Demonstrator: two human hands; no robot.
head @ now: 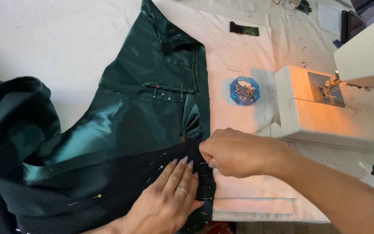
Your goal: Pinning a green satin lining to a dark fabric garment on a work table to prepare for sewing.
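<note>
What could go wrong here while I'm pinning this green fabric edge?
Your left hand lies flat on the dark green fabric among several pins, so a fingertip could get pricked. The right hand works right at the edge; a tug might shift the pinned layers. The blue pin holder sits near the sewing machine and could be knocked.

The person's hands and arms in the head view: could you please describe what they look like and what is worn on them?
Both are bare, with no sleeves or gloves in view. The left hand wears a ring with a small pale stone on one finger, and its fingernails are long, rounded and pale. The right hand shows no ring or watch, and its forearm is uncovered as far as the frame's edge.
</note>
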